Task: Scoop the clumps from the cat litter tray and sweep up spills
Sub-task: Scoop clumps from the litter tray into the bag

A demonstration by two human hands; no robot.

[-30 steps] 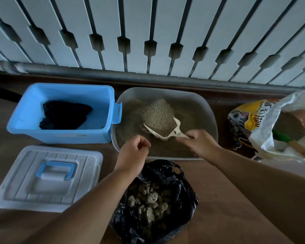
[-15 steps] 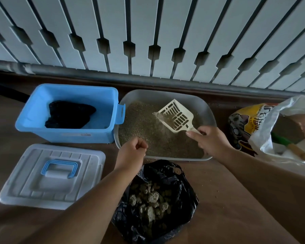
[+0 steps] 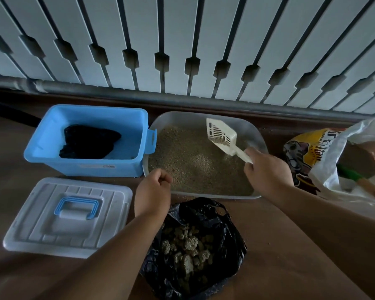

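Head view: the right hand (image 3: 266, 173) reaches forward, its fingers wrapped round the handle of the cream scoop (image 3: 222, 135), raised over the right side of the grey litter tray (image 3: 257, 135) with a little litter in it. The left hand (image 3: 154, 191) hovers fisted, fingers curled on nothing visible, above the black bag (image 3: 232, 239) of clumps (image 3: 188, 243). All sits on a brown floor below white slats (image 3: 182, 40).

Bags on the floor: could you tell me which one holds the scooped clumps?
The black bag nearest the person, open with clumps inside; the yellow bag shows none.
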